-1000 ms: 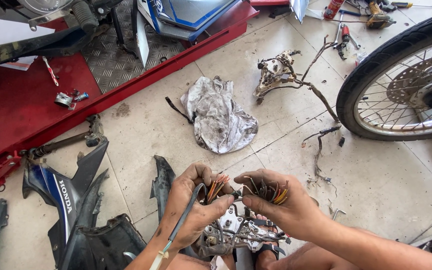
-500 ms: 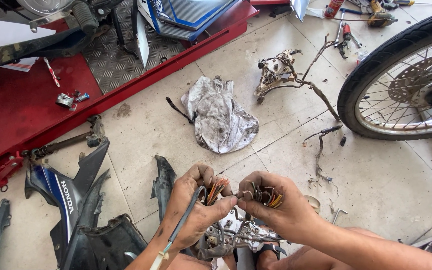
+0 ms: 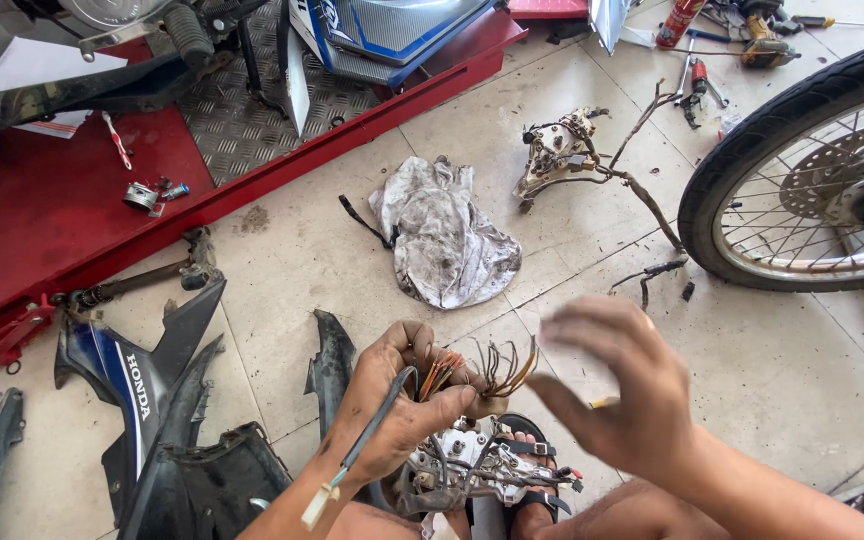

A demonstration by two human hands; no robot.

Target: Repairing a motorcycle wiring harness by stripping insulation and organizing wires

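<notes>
Head view: left hand (image 3: 402, 405) clamps the wire bundle (image 3: 472, 372) above the gauge housing (image 3: 472, 465) over the floor; right hand (image 3: 617, 395) hovers beside, fingers spread, holding nothing. Wires look loose, unsorted.

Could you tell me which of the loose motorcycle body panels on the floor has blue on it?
The blue and white panel at the far left, beside the red lift. The narrow panel by the left hand is plain black.
</notes>
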